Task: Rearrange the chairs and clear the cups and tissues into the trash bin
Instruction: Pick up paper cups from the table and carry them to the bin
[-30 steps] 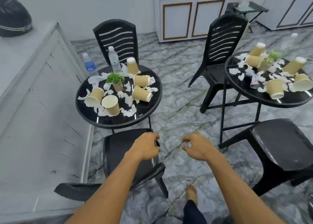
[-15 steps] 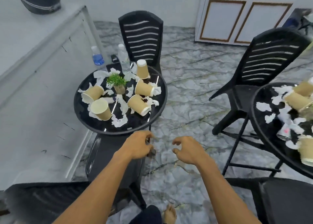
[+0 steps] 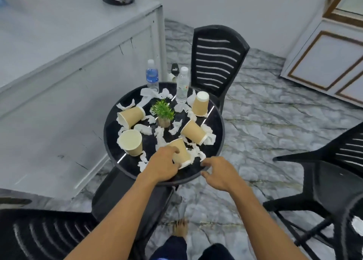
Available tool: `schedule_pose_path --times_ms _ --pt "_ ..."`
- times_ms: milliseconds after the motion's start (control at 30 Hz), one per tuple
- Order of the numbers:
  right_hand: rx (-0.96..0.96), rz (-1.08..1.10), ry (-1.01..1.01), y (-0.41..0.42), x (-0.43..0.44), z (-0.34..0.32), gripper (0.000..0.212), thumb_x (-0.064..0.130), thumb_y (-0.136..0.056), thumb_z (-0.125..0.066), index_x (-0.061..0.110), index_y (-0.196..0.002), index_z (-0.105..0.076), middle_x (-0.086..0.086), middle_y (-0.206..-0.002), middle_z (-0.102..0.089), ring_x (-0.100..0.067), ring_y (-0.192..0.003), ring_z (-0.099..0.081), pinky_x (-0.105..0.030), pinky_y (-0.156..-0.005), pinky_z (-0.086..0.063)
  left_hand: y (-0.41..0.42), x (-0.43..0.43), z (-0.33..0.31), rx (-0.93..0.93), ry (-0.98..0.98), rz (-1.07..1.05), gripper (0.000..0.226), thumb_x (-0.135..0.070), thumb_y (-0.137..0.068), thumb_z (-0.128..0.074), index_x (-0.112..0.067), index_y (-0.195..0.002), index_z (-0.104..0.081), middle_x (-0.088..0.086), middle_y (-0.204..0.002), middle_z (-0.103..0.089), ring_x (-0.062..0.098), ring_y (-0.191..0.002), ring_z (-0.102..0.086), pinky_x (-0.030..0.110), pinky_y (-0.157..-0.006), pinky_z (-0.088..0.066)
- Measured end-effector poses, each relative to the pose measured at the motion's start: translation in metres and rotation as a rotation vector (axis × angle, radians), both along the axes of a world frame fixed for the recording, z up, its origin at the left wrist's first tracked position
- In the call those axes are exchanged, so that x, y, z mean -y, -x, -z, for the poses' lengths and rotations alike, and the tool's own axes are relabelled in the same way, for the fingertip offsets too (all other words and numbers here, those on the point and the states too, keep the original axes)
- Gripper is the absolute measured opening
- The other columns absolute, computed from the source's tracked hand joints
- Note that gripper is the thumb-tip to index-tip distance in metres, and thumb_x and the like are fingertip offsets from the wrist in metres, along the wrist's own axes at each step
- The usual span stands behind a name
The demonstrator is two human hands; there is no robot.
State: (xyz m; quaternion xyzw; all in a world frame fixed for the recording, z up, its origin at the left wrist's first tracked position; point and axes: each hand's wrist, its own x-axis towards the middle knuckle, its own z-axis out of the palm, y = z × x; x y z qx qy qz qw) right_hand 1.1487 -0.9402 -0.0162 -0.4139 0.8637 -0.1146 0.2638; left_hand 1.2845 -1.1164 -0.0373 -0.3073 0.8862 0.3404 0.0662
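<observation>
Left hand (image 3: pixel 163 165): fingers curl round near cup (image 3: pixel 182 151). Cup lies on side at near edge of table (image 3: pixel 221 126). Right hand (image 3: pixel 218 173): fingers loosely bent, hold nothing, over near rim just right of cup. Tissues (image 3: pixel 198 153) touch cup mouth. Other cups (image 3: pixel 193 132) farther out, round plant (image 3: pixel 163 112); bottles (image 3: pixel 182 86) at far side. Bin not in view. Risks: hard squeeze crushes thin paper wall; any leftover liquid spills; lift drags tissues off rim onto floor.

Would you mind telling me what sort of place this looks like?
Probably a café or break area: a round table strewn with paper cups and tissues, with black plastic chairs around it.
</observation>
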Motion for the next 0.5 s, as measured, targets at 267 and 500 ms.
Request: schedule_pose_path --times_ms 267,500 --pt "-0.033 -0.18 0.025 0.068 0.076 0.012 0.038 0.034 -0.088 -0.06 0.025 -0.126 -0.063 -0.002 -0.12 -0.062 -0.023 -0.117 -0.051 -0.034 -0.091 -0.044 0.034 0.016 0.016 -0.007 0.01 -0.242 0.054 -0.031 -0.088 -0.067 -0.022 -0.138 -0.049 -0.002 -0.144 -0.045 0.021 -0.135 -0.038 0.037 -0.109 -0.037" --pt "-0.1 -0.319 0.086 0.124 0.124 0.052 0.062 0.036 -0.079 -0.07 0.024 -0.134 -0.045 -0.004 -0.138 -0.045 -0.03 -0.125 -0.042 -0.047 -0.093 -0.046 0.086 -0.013 0.043 0.089 0.049 -0.601 0.078 -0.052 -0.082 -0.067 -0.023 -0.148 -0.035 0.001 -0.153 -0.033 0.026 -0.139 -0.032 0.045 -0.111 -0.036"
